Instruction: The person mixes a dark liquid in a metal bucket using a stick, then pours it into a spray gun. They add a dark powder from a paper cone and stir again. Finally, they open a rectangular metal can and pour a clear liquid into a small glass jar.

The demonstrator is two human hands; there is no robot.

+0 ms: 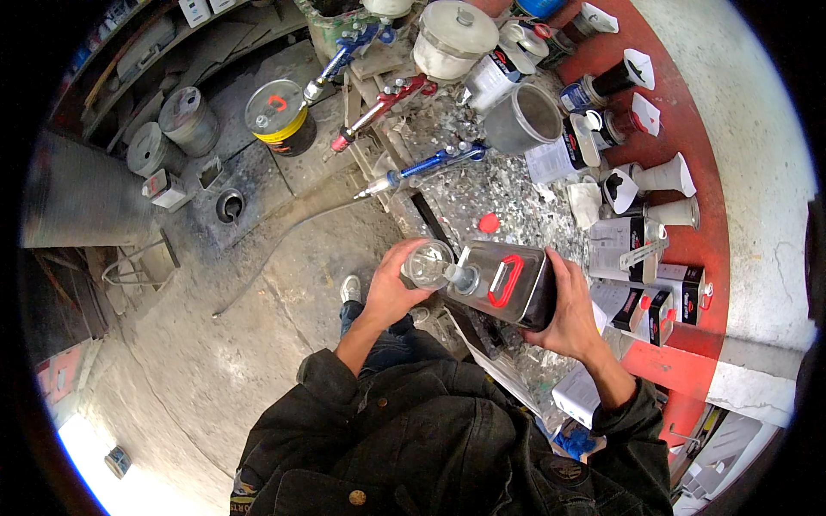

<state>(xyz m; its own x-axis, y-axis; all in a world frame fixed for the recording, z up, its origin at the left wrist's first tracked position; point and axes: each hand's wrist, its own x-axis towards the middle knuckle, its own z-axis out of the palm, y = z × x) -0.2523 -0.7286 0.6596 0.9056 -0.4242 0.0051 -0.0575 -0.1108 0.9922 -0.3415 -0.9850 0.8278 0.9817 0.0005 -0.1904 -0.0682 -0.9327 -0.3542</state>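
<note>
My right hand [572,311] grips the bottom end of a rectangular metal can [503,284] with a red handle, tipped on its side. Its spout points left into a small clear glass jar [428,263]. My left hand [391,285] is wrapped around that jar, holding it at the can's spout. Both are held in front of my chest, above the edge of a littered workbench [508,193]. A red cap [489,223] lies on the bench just beyond the can.
The bench carries a grey metal pot [525,119], a white lidded bucket [453,39], boxes, white funnels [667,176] and blue and red spray guns [422,165]. Round tins [282,116] stand on the floor at left. My shoe [350,289] shows below.
</note>
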